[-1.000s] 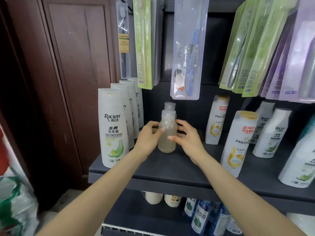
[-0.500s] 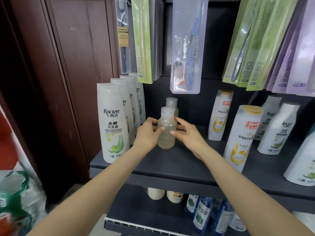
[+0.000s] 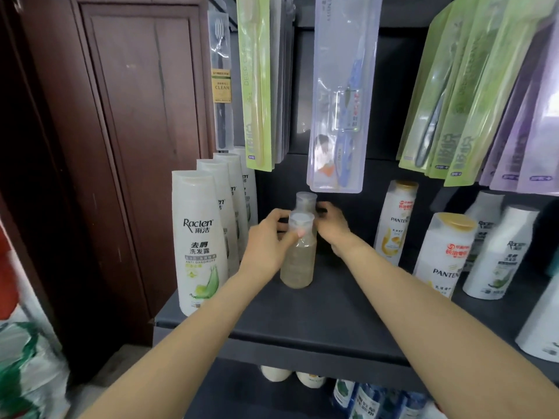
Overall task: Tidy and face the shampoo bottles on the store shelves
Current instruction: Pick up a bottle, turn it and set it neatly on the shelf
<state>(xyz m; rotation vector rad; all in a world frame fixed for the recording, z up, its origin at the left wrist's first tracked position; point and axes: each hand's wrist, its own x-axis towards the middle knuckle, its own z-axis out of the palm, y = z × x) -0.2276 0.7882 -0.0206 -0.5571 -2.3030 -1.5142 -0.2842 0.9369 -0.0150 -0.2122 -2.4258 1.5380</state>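
The head camera looks down at two bare hands on a dark shelf (image 3: 317,325). The left hand (image 3: 266,246) has its fingers (image 3: 282,226) and thumb curled round the neck of a small clear bottle (image 3: 298,261), just under its cap. The thumb tip presses on the front of the bottle. The right hand (image 3: 332,228) reaches round the bottle at its 3 o'clock side, and its fingers curl toward a second clear bottle (image 3: 306,201) that stands right behind the first, at 12 o'clock. I cannot tell if those fingers grip it or only touch it.

The front clear bottle stands upright on the shelf, near the middle, and has pale cloudy liquid inside.

At 9 o'clock from the hands is a row of tall white bottles (image 3: 199,240) with green leaves on the label, one behind the other. At 3 o'clock stand white bottles with gold caps (image 3: 441,255), one near the back and one closer to the front. Farther toward 3 o'clock are more white bottles.

At 12 o'clock, packs of toothbrushes (image 3: 341,95) hang above the shelf. Some packs are clear, some green, some purple.

At 6 o'clock, under the shelf, more bottles sit on a lower shelf (image 3: 242,397). A brown wooden door (image 3: 136,131) is at 10 o'clock.
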